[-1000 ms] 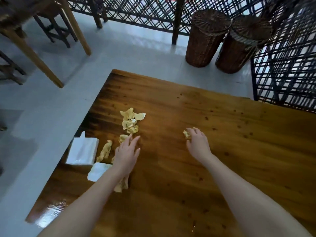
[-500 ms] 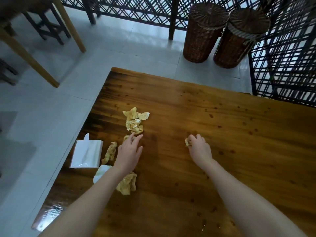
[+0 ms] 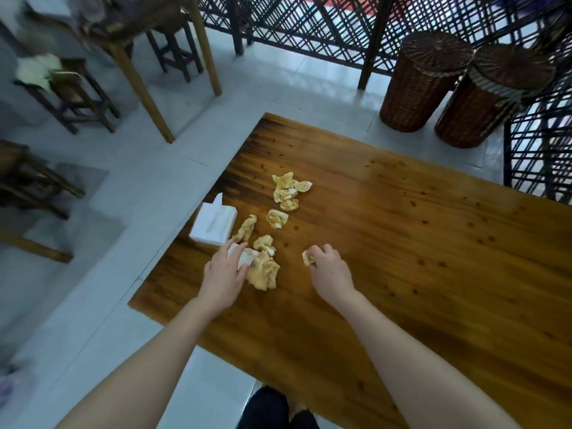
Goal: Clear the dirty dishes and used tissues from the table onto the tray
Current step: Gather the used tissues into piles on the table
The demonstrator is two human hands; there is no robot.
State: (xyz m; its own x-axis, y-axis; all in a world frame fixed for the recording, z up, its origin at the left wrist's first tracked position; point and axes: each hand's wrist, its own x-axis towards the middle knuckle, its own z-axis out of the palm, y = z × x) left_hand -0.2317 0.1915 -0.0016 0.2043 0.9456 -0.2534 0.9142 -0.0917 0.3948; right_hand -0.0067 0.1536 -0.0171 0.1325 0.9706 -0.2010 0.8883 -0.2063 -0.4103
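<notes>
Nearest to me, both bare forearms reach out over the wooden table [image 3: 418, 274]. My left hand [image 3: 224, 274] lies close to the table's left edge, its fingers curled around a white tissue [image 3: 244, 258], which touches a big crumpled yellowish tissue [image 3: 263, 274] just to its right. My right hand [image 3: 329, 270] sits a little apart to the right, fingertips bent and pinching a small yellowish wad [image 3: 308, 259] against the wood. Just beyond the left hand lie two more crumpled pieces, one long [image 3: 246, 227] and one rounder [image 3: 263, 243], and a white tissue pack [image 3: 213, 224] rests at the table edge with a sheet sticking up. Farther on I see another wad [image 3: 277, 218], then a cluster of yellowish tissues [image 3: 289, 190]. Past the far edge two wicker baskets [image 3: 418, 85] stand on the pale floor beside a dark lattice screen [image 3: 309, 26].
</notes>
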